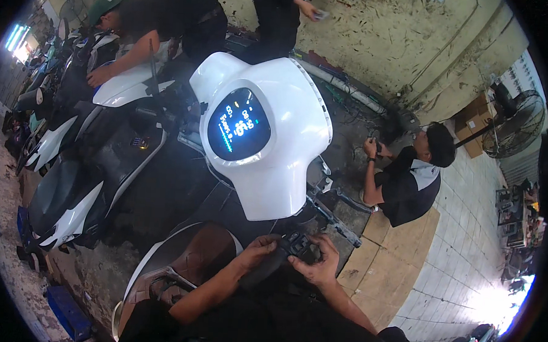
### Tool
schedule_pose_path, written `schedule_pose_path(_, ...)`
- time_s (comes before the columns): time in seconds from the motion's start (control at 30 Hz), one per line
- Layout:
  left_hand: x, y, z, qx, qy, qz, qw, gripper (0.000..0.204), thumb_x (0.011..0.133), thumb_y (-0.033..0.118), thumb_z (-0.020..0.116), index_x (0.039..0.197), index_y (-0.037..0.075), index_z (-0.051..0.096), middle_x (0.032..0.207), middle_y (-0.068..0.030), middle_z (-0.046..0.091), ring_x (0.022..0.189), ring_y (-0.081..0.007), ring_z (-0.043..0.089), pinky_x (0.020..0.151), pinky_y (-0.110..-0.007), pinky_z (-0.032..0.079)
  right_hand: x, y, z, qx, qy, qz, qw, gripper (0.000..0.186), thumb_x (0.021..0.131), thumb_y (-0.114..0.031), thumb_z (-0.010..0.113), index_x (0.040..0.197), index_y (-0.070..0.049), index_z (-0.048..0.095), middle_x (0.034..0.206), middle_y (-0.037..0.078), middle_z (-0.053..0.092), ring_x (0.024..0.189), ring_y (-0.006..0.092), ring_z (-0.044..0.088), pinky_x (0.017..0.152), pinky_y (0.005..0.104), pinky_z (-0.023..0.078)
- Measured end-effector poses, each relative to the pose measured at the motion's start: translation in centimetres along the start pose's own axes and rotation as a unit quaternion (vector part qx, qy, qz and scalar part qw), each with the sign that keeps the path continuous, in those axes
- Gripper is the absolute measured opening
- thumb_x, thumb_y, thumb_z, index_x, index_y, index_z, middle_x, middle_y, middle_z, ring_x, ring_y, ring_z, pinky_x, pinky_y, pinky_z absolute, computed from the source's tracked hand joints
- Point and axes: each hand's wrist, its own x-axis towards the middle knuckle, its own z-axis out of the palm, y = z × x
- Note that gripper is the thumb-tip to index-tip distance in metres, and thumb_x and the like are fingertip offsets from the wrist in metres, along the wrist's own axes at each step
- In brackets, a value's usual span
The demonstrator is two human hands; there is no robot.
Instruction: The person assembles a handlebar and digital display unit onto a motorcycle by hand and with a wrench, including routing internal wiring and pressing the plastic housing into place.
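Fingers of the left hand and right hand close around a black handlebar switch unit just below a scooter's white dash cover, seemingly mid-fitting; seating it appears to call for careful alignment

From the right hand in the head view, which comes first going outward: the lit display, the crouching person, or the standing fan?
From the right hand, on the black switch block:
1. Lit display, up and left, in the white cover.
2. Crouching person, up and right; nearly as close as the display, hard to call.
3. Standing fan, far right.
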Motion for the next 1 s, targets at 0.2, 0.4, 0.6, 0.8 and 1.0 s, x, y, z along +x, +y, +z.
schedule_pose_path(0.2, 0.2, 0.2, -0.6, 0.035, -0.006, 0.033, 0.999, 0.035, 0.093, 0.027, 0.064, 0.117, 0.001, 0.06, 0.101, -0.0058, 0.068, 0.087, -0.0133, 0.067, 0.075, -0.026, 0.055, -0.1, -0.3, 0.2, -0.031, -0.015, 0.021, 0.999, 0.055, 0.058, -0.026, 0.09, 0.101, 0.001, 0.067, 0.096, 0.015, 0.065, 0.088, 0.0266, 0.066, 0.079, 0.0344, 0.052)
schedule_pose_path(0.4, 1.8, -0.8, -3.4, 0.055, -0.074, 0.058, 0.994, 0.038, 0.095, 0.033, 0.062, 0.116, 0.002, 0.06, 0.093, -0.006, 0.069, 0.073, -0.0127, 0.068, 0.064, -0.024, 0.055, 0.5, -0.1, 0.2, -0.041, -0.023, -0.034, 0.998, 0.062, 0.058, -0.029, 0.089, 0.104, 0.004, 0.065, 0.095, 0.015, 0.062, 0.086, 0.027, 0.063, 0.076, 0.0351, 0.05)
schedule_pose_path(0.6, 2.2, -2.5, -4.3, -0.037, -0.077, 0.016, 0.996, 0.04, 0.094, 0.035, 0.062, 0.115, 0.001, 0.059, 0.092, -0.0082, 0.069, 0.072, -0.0134, 0.068, 0.061, -0.024, 0.055, 0.1, -0.4, 0.5, -0.029, -0.015, 0.005, 0.999, 0.061, 0.058, -0.028, 0.088, 0.104, 0.004, 0.064, 0.096, 0.016, 0.062, 0.087, 0.0295, 0.063, 0.078, 0.0359, 0.051)
schedule_pose_path(0.8, 2.3, -2.5, -2.6, -0.045, 0.006, 0.019, 0.999, 0.038, 0.092, 0.033, 0.065, 0.109, 0.0, 0.06, 0.094, -0.0096, 0.068, 0.073, -0.0137, 0.068, 0.061, -0.024, 0.056, 0.4, -0.8, 0.4, -0.076, -0.028, 0.004, 0.997, 0.058, 0.062, -0.027, 0.087, 0.106, 0.001, 0.063, 0.103, 0.016, 0.062, 0.093, 0.0297, 0.064, 0.082, 0.0368, 0.052)
schedule_pose_path(1.0, 2.2, -1.6, -2.7, -0.09, -0.062, 0.011, 0.994, 0.035, 0.093, 0.032, 0.064, 0.106, 0.0, 0.062, 0.091, -0.0089, 0.068, 0.073, -0.0139, 0.068, 0.059, -0.024, 0.055, 0.7, -0.9, 0.2, -0.076, -0.023, -0.021, 0.997, 0.055, 0.061, -0.027, 0.088, 0.102, 0.0, 0.063, 0.099, 0.015, 0.062, 0.09, 0.0304, 0.064, 0.08, 0.0374, 0.052)
